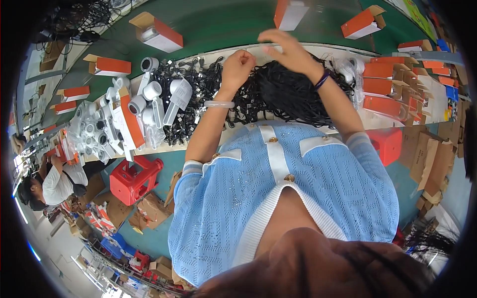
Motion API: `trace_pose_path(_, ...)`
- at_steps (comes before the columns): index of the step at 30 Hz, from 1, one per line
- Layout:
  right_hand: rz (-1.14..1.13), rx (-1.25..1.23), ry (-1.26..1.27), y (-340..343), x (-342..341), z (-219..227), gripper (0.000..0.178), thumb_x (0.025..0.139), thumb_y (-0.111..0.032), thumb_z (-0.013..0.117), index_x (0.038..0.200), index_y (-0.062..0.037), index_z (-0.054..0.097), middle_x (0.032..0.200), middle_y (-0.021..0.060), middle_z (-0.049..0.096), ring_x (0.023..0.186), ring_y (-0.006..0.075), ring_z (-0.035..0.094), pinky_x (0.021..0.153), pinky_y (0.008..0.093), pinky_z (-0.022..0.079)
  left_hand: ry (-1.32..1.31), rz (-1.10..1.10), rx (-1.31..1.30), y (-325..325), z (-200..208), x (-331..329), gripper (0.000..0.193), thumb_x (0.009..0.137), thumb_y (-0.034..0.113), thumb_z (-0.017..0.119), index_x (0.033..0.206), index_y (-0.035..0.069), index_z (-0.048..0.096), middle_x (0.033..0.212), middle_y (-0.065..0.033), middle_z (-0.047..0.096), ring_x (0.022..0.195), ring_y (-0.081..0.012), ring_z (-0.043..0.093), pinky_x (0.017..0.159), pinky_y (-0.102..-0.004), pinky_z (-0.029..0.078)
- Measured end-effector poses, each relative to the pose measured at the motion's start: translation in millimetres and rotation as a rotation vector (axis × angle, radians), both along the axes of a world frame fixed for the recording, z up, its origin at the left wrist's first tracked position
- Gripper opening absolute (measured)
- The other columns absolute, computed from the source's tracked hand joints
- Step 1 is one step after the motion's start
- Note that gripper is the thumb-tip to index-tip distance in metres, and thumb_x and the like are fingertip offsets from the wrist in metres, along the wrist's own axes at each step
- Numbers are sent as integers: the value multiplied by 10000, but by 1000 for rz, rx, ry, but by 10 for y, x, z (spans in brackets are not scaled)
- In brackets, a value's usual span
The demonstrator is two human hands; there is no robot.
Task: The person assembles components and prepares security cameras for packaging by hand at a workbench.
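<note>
My left hand [239, 68] is above the heap of black cables [198, 74], its fingers curled together in a pinch. Whatever may be between those fingertips is too small to make out. To its right, my right hand [293, 52] hovers over the far edge of a thick bundle of black straps [293, 97]. Its fingers are stretched out and slightly smeared, with nothing visible in them. White handheld fans [151, 92] lie left of the cables, some in clear plastic wrapping.
Orange and white boxes stand along the green belt [213, 25], one an open box [164, 37] with a fan inside. Several orange boxes [382, 87] are stacked at the right. Below the bench are a red stool [133, 179] and cardboard. Another person [57, 184] sits far left.
</note>
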State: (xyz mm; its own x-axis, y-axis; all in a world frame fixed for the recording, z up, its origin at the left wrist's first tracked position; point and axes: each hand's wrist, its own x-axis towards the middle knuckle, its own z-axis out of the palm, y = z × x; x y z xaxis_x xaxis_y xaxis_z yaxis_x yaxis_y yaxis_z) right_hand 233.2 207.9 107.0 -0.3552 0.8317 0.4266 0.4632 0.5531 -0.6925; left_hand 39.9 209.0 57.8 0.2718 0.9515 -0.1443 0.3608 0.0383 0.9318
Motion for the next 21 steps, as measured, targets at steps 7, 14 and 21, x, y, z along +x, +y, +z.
trace_pose_path(7, -30, -367, 5, -292, -163, -291, 247, 875, -138, 564, 1089, -16, 573, 1076, 135, 571, 1008, 257, 553, 875, 322, 443, 582, -197, 108, 41, -345, 15, 331, 770, 360, 631, 843, 41, 675, 807, -153, 657, 766, -322, 639, 702, -398, 503)
trace_pose_path(14, 36, -440, 276, -435, -299, -180, 448, 842, -129, 624, 1245, -23, 459, 1205, 122, 499, 1086, 198, 512, 966, 311, 380, -430, -97, -192, 92, 194, -25, 87, 807, 70, 659, 856, 10, 619, 741, -4, 616, 636, -61, 540, 586, -200, 444)
trace_pose_path(21, 104, -557, 325, -507, -281, 687, 305, 941, -222, 496, 1190, -45, 502, 655, -53, 478, 574, 22, 463, 537, 169, 369, -363, 254, 225, 30, 1147, -698, 123, 817, 53, 639, 934, 16, 632, 762, 3, 609, 651, -51, 538, 589, -177, 434)
